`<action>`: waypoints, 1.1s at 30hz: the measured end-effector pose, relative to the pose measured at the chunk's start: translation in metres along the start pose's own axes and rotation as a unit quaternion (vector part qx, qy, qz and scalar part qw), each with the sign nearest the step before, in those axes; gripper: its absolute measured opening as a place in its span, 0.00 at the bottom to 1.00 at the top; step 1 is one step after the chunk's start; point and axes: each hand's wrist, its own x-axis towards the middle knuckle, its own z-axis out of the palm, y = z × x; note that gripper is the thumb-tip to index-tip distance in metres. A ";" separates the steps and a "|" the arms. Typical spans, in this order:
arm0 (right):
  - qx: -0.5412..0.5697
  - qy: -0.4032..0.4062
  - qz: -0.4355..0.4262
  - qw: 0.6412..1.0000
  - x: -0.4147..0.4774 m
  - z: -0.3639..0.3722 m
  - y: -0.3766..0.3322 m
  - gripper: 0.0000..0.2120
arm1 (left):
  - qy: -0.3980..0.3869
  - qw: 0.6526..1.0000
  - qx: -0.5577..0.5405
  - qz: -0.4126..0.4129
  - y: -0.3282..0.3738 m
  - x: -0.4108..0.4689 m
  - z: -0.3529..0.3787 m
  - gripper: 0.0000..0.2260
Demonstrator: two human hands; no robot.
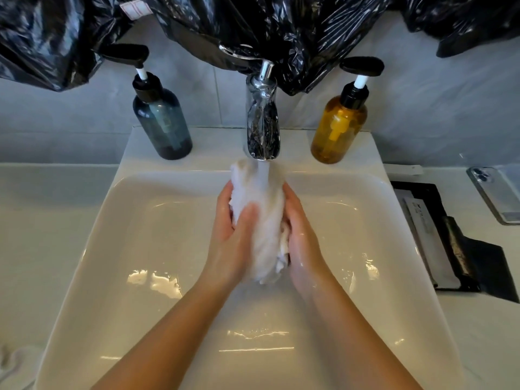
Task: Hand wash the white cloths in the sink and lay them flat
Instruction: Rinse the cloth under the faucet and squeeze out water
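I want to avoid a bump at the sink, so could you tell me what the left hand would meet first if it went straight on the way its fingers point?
Probably the faucet; depth is unclear.

You hold a plain white cloth (263, 218) over a glossy cream-white sink (174, 249), both without pattern. Behind it you see a chrome faucet (263, 119), silver and mirroring dark crinkles. To your left stands a smoky blue-grey bottle (164, 125) with a black pump; to your right, an amber bottle (339, 130) with a black pump on a white stem. Shiny black plastic sheeting (281, 29) hangs above, streaked with pale highlights. The wall tiles (84, 114) are pale grey. On the off-white counter (42, 220) you see a silver phone (495, 195) and a black tray (450, 237).
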 end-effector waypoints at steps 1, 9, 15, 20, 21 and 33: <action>0.038 0.004 -0.031 0.999 -0.005 0.001 0.001 0.20 | -0.003 0.999 0.015 0.029 0.001 -0.004 0.003 0.29; 0.003 0.022 -0.199 0.980 -0.019 0.003 0.019 0.28 | -0.019 0.990 0.060 0.122 -0.003 -0.017 0.005 0.34; -0.009 0.017 -0.181 0.983 -0.010 0.003 0.026 0.34 | -0.020 0.993 0.078 0.088 -0.007 -0.011 0.003 0.28; 0.096 0.027 -0.126 0.987 -0.004 -0.003 0.024 0.22 | -0.058 0.981 0.138 0.119 -0.003 0.004 -0.016 0.21; 0.118 0.022 -0.106 0.987 -0.004 -0.003 0.026 0.24 | -0.064 0.985 0.116 0.114 -0.002 0.005 -0.015 0.22; -0.010 0.097 -0.092 0.991 0.001 0.003 0.033 0.24 | 0.027 0.996 0.077 0.041 -0.002 -0.002 0.000 0.21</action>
